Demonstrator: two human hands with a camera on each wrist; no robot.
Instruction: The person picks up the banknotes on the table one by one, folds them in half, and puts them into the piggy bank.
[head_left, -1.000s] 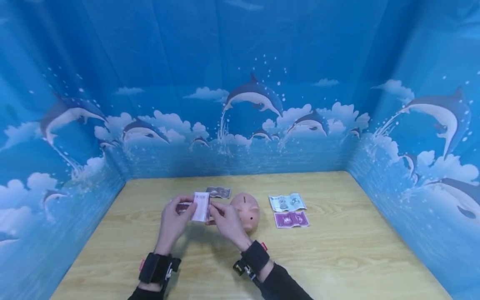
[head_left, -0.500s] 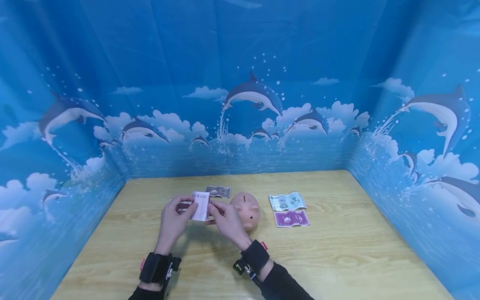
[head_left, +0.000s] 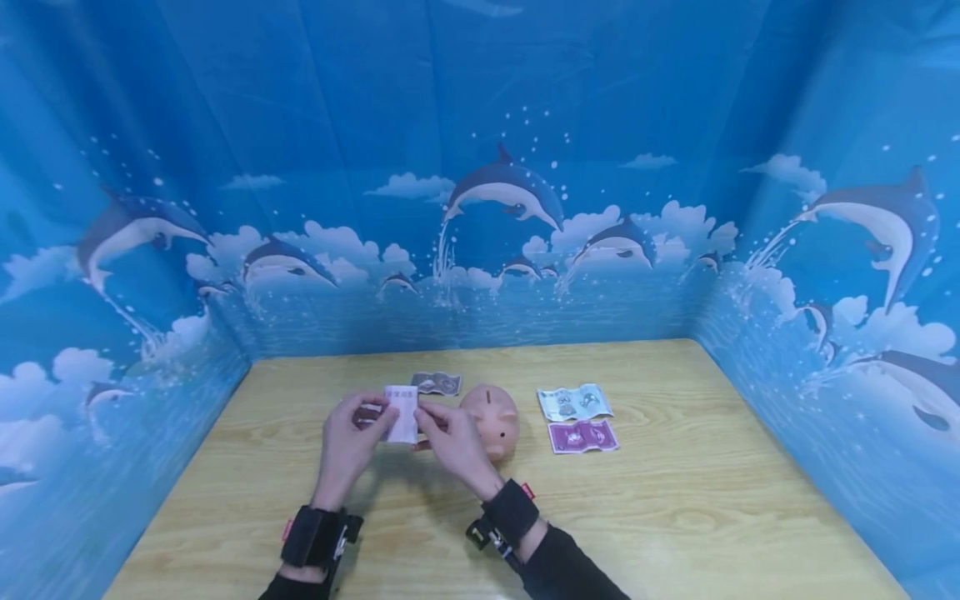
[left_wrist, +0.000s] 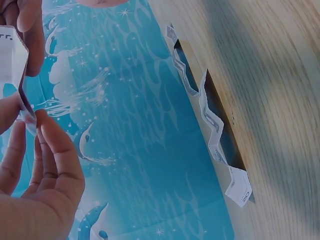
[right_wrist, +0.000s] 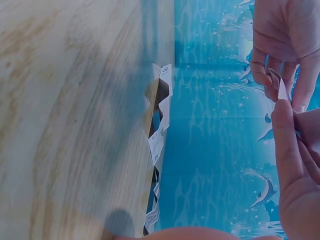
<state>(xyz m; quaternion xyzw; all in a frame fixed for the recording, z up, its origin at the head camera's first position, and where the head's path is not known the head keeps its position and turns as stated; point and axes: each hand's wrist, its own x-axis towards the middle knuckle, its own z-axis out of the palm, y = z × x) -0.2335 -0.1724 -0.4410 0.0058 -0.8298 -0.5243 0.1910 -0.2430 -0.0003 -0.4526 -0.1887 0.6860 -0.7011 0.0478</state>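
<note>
In the head view both hands meet over the left middle of the table, holding a pale folded banknote [head_left: 402, 412] raised above the wood. My left hand [head_left: 348, 442] pinches its left edge between thumb and fingers. On the opposite edge, my right hand [head_left: 459, 446] pinches it too. Faint print shows along the top of the note. The left wrist view has the banknote [left_wrist: 10, 60] bent along a crease, with the left hand's [left_wrist: 50, 185] fingertips at its lower end. Seen from the right wrist, the banknote [right_wrist: 282, 91] appears nearly edge-on.
Just right of the right hand stands a pink piggy bank [head_left: 489, 417] with a slot on top. Behind the hands lies a creased brown banknote [head_left: 437, 383]. A light blue banknote [head_left: 575, 404] and a purple banknote [head_left: 583, 437] lie right of the bank. A dolphin-print curtain [head_left: 480, 317] surrounds the table.
The pale banknote has turned slightly and looks straighter between the fingers. Both hands keep almost the same place and grip. The piggy bank and the other banknotes stay put.
</note>
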